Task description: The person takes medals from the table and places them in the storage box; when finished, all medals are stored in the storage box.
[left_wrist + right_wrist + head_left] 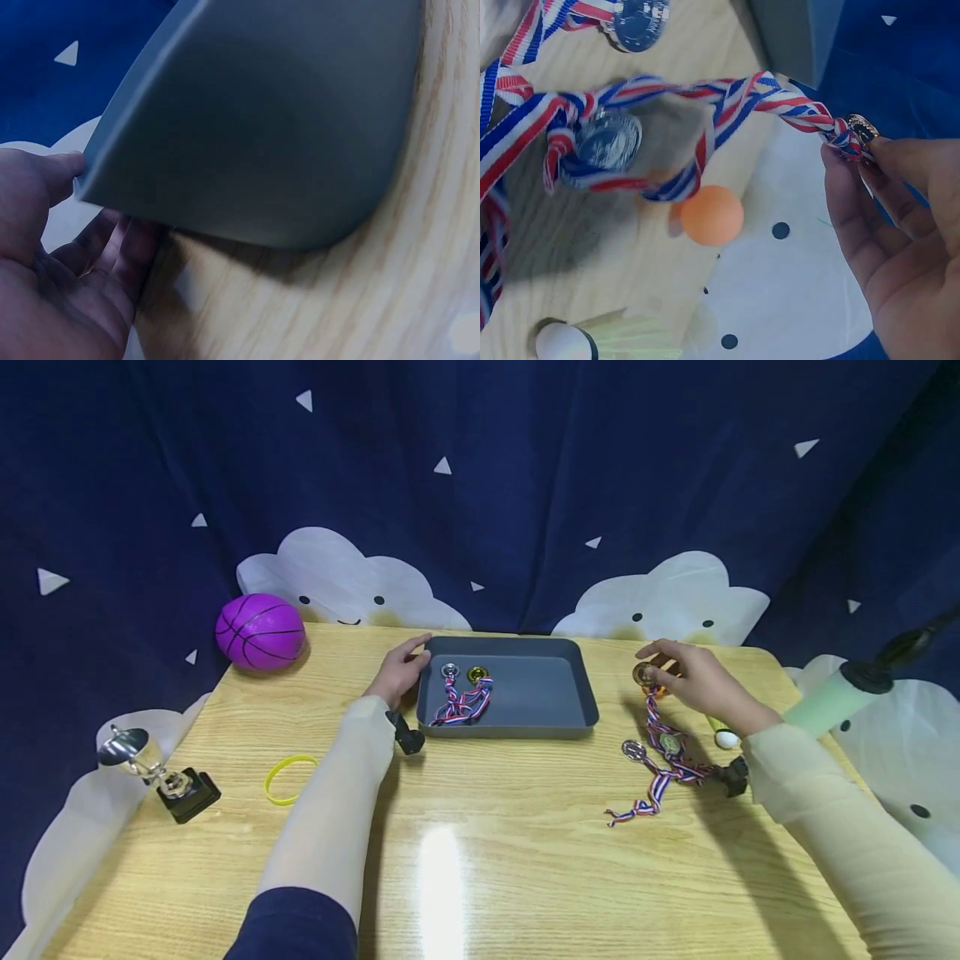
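Observation:
My left hand [397, 675] holds the back left corner of a grey tray [525, 729], thumb at the rim in the left wrist view. Inside the tray's left part lie a silver medal [450, 671] and a gold medal [477, 674] with striped ribbons. To the right of the tray, my right hand [701, 678] pinches a bronze-coloured medal [864, 127] where its ribbon [795, 109] joins. That red, white and blue ribbon stretches down to a tangle on the table, where a silver medal [633, 750] and another medal [670, 743] lie.
An orange ball [712, 215] and a shuttlecock [726, 739] lie near the right hand. Beyond the right forearm stands a pale green cylinder [836, 700] with a black end. On the left are a purple ball [260, 632], a trophy [180, 785] and a yellow ring [273, 781].

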Motion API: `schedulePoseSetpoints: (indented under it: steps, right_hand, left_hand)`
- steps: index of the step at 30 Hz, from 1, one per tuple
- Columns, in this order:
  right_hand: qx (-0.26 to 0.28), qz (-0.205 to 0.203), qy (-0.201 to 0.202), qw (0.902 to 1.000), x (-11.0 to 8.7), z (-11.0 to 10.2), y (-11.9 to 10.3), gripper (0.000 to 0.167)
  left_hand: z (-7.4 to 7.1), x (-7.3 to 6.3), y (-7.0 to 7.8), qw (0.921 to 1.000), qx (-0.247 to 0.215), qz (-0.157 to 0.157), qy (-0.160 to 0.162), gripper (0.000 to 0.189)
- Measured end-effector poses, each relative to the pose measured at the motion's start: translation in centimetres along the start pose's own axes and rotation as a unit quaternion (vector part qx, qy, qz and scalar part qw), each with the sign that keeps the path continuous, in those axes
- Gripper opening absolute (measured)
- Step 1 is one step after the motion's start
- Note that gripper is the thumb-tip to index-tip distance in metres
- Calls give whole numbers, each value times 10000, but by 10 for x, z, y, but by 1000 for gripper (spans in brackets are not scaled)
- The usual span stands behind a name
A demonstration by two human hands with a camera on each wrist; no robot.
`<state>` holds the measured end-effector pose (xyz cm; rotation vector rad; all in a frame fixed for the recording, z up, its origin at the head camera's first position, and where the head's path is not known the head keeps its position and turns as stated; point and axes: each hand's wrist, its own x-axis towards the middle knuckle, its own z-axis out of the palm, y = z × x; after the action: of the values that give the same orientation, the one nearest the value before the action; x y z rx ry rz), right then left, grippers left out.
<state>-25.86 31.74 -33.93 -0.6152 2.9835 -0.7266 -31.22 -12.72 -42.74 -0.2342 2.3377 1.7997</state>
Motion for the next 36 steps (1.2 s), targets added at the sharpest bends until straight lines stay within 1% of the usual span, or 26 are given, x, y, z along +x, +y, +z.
schedulePoseSetpoints:
  steps: [5,7,9,13,18,20,25,28,32,36]
  right_hand:
    - [-32,-165,383,9991,-4,-7,-3,24]
    - [-27,-140,450,9989,-4,-6,-1,23]
    - [74,-20,369,9993,-4,-2,2,24]
    - [244,281,41,9993,-2,13,11,26]
    - [421,645,-355,9964,-2,33,18,26]
    - [398,667,-474,9958,-2,39,20,25]
    - [22,372,-595,9975,-2,49,26,22]
    - [12,391,-705,9967,-2,51,27,21]
    - [70,467,-855,9952,-3,48,25,24]
    - [-32,458,-825,9955,-8,38,20,24]
  left_hand:
    - [0,-2,1,10000,-23,-35,5,48]
    - [-1,-2,0,10000,-28,-27,14,48]
    - [-1,-2,0,10000,-41,4,32,48]
    - [-1,-3,0,10000,-71,50,35,48]
    - [0,-4,2,10000,-82,-19,-5,48]
    - [0,-4,2,10000,-87,-46,-8,48]
    - [0,-3,1,10000,-77,-30,-18,48]
    - [0,-3,1,10000,-43,-23,-19,48]
    - [0,-3,1,10000,-49,-34,-25,48]
    - [-1,-2,0,9999,-97,-66,-24,48]
